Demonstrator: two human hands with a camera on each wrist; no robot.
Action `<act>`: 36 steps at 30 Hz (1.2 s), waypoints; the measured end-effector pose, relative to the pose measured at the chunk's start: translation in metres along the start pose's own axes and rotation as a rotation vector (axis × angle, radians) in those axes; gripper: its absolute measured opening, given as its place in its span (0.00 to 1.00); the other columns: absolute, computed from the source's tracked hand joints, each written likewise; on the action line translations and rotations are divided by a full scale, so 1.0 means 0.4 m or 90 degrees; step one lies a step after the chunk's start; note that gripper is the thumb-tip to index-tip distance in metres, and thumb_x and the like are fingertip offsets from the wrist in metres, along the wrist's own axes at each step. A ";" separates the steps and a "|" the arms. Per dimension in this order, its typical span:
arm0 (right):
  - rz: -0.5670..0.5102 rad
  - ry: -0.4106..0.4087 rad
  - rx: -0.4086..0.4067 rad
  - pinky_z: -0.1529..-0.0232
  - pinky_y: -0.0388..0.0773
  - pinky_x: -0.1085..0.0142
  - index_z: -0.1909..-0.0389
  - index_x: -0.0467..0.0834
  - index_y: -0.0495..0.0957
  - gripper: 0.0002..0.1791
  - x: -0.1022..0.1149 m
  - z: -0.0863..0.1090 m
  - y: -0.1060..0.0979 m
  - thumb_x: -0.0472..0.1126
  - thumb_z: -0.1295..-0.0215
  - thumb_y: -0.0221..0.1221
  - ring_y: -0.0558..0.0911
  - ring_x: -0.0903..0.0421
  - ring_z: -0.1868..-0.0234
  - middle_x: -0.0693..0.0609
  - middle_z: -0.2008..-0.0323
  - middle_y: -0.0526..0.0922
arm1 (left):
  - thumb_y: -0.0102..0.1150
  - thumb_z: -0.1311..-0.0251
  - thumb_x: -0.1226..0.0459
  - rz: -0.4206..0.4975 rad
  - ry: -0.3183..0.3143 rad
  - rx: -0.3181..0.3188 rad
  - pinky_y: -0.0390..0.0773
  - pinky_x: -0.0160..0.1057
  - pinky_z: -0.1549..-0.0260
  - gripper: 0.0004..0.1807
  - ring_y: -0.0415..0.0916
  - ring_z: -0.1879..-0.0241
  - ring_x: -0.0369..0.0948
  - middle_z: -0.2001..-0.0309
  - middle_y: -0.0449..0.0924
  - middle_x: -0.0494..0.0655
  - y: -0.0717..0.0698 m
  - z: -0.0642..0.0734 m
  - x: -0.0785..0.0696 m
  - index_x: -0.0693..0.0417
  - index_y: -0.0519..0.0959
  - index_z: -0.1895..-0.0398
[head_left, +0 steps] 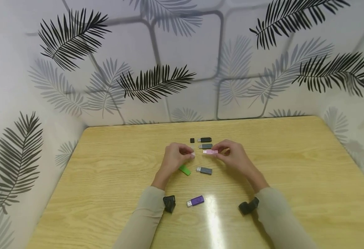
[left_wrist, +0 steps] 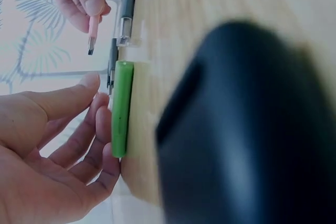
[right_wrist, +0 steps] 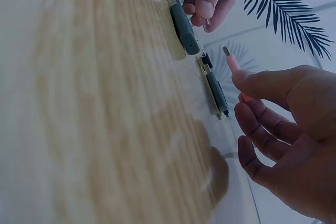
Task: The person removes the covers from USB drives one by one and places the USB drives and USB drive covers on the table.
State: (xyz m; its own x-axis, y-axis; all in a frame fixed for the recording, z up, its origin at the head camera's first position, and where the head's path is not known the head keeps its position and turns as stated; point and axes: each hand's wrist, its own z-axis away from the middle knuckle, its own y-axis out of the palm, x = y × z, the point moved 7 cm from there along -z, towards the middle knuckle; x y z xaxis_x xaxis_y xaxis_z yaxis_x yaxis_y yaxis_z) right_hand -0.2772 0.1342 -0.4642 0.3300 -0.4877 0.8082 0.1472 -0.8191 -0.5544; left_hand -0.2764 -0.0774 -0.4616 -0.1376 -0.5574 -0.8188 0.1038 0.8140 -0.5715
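My right hand (head_left: pixel 233 155) pinches a pink USB stick (head_left: pixel 211 151) between thumb and fingertips, its metal plug bare and pointing left; the right wrist view shows it lifted off the table. Opposite it, my left hand (head_left: pixel 176 157) pinches a small pale, see-through cap (head_left: pixel 193 155), mostly hidden by the fingers. Just below that hand lies a green USB stick (head_left: pixel 185 169), partly covered in the head view. A grey USB stick (head_left: pixel 204 170) rests between the two hands on the near side. Beyond the pink one lies another grey USB stick (head_left: pixel 206 146).
At the back are a black USB stick (head_left: pixel 205 139) and a separate small black cap (head_left: pixel 192 140). Nearer me lies a purple USB stick (head_left: pixel 195 201). Everything is on a wooden table (head_left: pixel 113 162) that reaches a leaf-patterned backdrop (head_left: pixel 188 62).
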 end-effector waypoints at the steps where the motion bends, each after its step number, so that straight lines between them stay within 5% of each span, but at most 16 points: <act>1: 0.000 0.002 0.003 0.55 0.84 0.56 0.55 0.39 0.87 0.09 -0.002 -0.002 0.003 0.31 0.36 0.69 0.83 0.49 0.56 0.46 0.57 0.87 | 0.73 0.40 0.69 -0.005 -0.002 0.001 0.83 0.38 0.64 0.04 0.83 0.65 0.41 0.64 0.88 0.47 0.002 -0.001 0.001 0.58 0.90 0.63; 24: 0.060 0.044 0.040 0.53 0.82 0.56 0.55 0.38 0.87 0.09 -0.008 -0.021 0.038 0.32 0.35 0.69 0.83 0.50 0.58 0.46 0.58 0.87 | 0.75 0.42 0.68 -0.099 -0.045 0.008 0.77 0.32 0.73 0.03 0.78 0.73 0.37 0.72 0.85 0.44 0.023 -0.025 0.001 0.57 0.90 0.65; 36: 0.081 0.046 0.056 0.54 0.82 0.56 0.55 0.38 0.86 0.09 -0.011 -0.024 0.040 0.33 0.35 0.69 0.82 0.50 0.58 0.46 0.58 0.86 | 0.75 0.43 0.68 -0.085 -0.050 0.019 0.78 0.33 0.70 0.05 0.79 0.70 0.37 0.70 0.85 0.45 0.027 -0.026 0.003 0.57 0.90 0.63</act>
State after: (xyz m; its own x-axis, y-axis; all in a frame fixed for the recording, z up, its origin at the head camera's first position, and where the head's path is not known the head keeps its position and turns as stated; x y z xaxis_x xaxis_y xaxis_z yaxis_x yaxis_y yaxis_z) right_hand -0.2852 0.1204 -0.4749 0.2844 -0.6083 0.7410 0.1900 -0.7218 -0.6655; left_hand -0.2855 -0.0676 -0.4683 -0.0743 -0.6723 -0.7365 0.1197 0.7272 -0.6759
